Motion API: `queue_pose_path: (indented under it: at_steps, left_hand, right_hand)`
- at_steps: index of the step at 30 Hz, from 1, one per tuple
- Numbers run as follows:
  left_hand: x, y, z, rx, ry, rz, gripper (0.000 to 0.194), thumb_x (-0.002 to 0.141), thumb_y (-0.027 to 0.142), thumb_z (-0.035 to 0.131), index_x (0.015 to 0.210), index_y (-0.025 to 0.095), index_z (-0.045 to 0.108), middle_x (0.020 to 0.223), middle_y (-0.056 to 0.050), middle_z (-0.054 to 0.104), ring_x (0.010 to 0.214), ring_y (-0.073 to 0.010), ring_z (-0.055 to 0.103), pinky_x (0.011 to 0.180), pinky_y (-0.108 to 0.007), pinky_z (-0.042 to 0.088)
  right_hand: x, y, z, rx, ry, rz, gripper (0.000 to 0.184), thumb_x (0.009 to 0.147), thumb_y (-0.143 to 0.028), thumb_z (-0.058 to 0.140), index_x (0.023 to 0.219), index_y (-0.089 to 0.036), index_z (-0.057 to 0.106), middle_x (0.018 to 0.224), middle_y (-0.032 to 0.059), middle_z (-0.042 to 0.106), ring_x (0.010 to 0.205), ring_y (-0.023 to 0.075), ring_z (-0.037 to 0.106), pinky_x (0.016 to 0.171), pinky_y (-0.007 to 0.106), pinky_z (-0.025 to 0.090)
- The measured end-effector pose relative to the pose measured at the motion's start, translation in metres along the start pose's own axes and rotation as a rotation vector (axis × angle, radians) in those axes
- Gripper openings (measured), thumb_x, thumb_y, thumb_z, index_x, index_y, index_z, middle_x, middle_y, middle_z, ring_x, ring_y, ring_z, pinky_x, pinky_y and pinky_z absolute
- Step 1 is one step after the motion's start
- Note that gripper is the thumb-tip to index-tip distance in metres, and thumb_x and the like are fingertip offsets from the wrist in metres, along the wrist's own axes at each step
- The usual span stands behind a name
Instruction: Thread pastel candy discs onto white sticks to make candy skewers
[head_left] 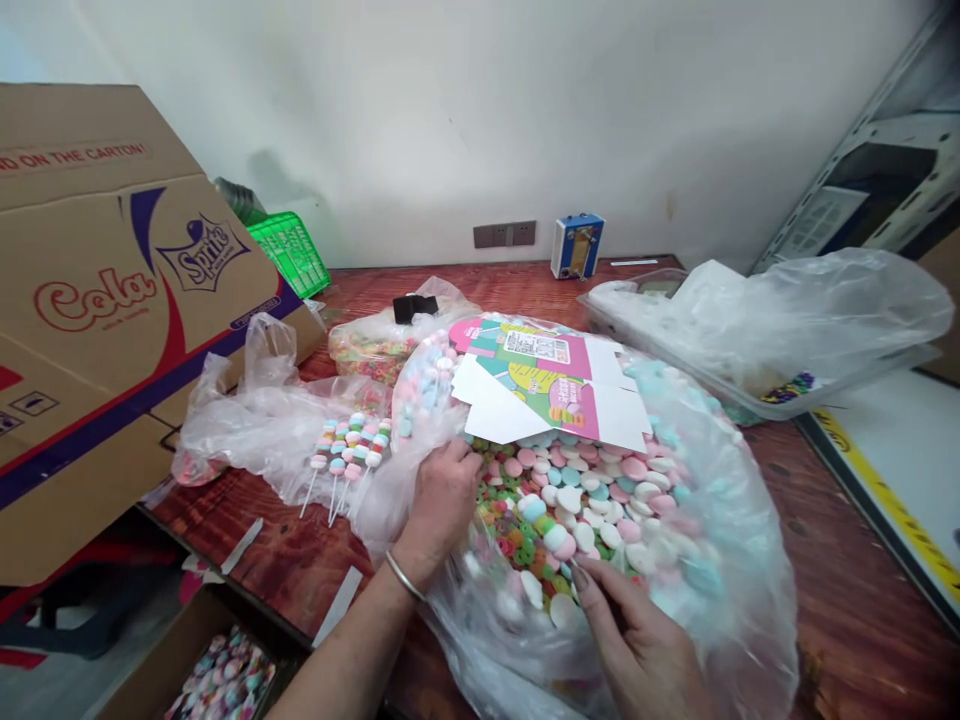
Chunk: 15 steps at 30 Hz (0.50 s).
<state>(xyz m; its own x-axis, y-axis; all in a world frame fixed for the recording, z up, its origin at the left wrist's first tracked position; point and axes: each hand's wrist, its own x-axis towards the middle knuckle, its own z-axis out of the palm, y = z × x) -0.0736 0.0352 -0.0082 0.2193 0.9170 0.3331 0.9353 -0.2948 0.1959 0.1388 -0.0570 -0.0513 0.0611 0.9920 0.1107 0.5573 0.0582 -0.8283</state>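
Observation:
My right hand (637, 630) pinches the lower end of a candy skewer (551, 528), threaded with pastel marshmallows and gummy rings. It tilts up and left over the open plastic bag (765, 600). In that bag lie loose pink, white and blue marshmallows (592, 500) and colourful gummy rings (517, 530). My left hand (444, 495) is among the candies at the bag's left side, fingers curled together; what its fingertips grip, if anything, is hidden. A flat printed card box (551, 385) rests on the marshmallows just beyond.
Left of the bag, several finished candy skewers (349, 450) lie on plastic film (262, 430). A large carton (97, 330) stands far left, a green basket (289, 250) behind it. A clear tub (847, 390) sits right. Below left, a box (161, 640) holds candies.

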Motion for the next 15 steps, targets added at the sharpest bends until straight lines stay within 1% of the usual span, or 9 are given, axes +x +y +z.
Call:
queue_pose_path:
  at_steps: [2,4,8,10,12,15]
  left_hand:
    - [0.0034,0.0040,0.0020,0.047,-0.011,-0.008,0.013,0.089,0.022,0.057,0.082,0.020,0.067,0.088,-0.006,0.061,0.084,-0.0210,0.054,0.075,-0.033,0.040]
    - [0.0045,0.0068,0.0033,0.037,0.018,-0.031,0.012,0.088,0.020,0.057,0.080,0.019,0.065,0.088,-0.006,0.061,0.086,-0.0216,0.054,0.076,-0.034,0.040]
    - [0.0011,0.0080,0.0023,-0.160,0.122,-0.073,0.012,0.087,0.012,0.056,0.079,0.017,0.062,0.086,-0.004,0.061,0.086,-0.0183,0.055,0.078,-0.030,0.042]
    - [-0.0015,0.0068,-0.0002,-0.220,0.159,-0.088,0.012,0.087,0.009,0.055,0.081,0.016,0.062,0.087,-0.004,0.062,0.086,-0.0172,0.055,0.078,-0.029,0.043]
    - [-0.0037,0.0053,-0.0027,-0.201,0.153,-0.099,0.012,0.087,0.009,0.055,0.081,0.017,0.062,0.087,-0.004,0.061,0.086,-0.0175,0.055,0.077,-0.029,0.043]
    - [-0.0051,0.0039,-0.0035,-0.099,0.073,-0.067,0.012,0.088,0.014,0.057,0.079,0.019,0.064,0.086,-0.004,0.060,0.085,-0.0189,0.053,0.076,-0.031,0.043]
  right_hand:
    - [0.0036,-0.0025,0.0016,0.006,-0.002,-0.016,0.038,0.087,-0.048,0.050,0.103,-0.023,0.074,0.102,0.0046,0.075,0.092,0.0222,0.071,0.078,0.027,0.057]
    - [0.0046,-0.0044,0.0032,0.012,0.005,-0.021,0.037,0.087,-0.047,0.050,0.103,-0.023,0.073,0.102,0.0050,0.075,0.093,0.0220,0.071,0.078,0.026,0.057]
    - [0.0034,-0.0062,0.0062,0.032,0.027,-0.043,0.036,0.087,-0.046,0.051,0.102,-0.022,0.073,0.103,0.0049,0.075,0.094,0.0210,0.070,0.079,0.024,0.056]
    - [0.0028,-0.0065,0.0072,0.036,0.042,-0.053,0.035,0.087,-0.045,0.051,0.101,-0.022,0.073,0.101,0.0044,0.075,0.093,0.0201,0.070,0.077,0.023,0.056]
    - [0.0025,-0.0065,0.0080,0.038,0.061,-0.053,0.034,0.087,-0.045,0.051,0.100,-0.023,0.073,0.100,0.0039,0.075,0.091,0.0193,0.071,0.076,0.022,0.055]
    - [0.0025,-0.0049,0.0101,0.047,0.078,-0.055,0.032,0.087,-0.045,0.051,0.099,-0.024,0.073,0.099,0.0033,0.075,0.090,0.0190,0.071,0.075,0.021,0.055]
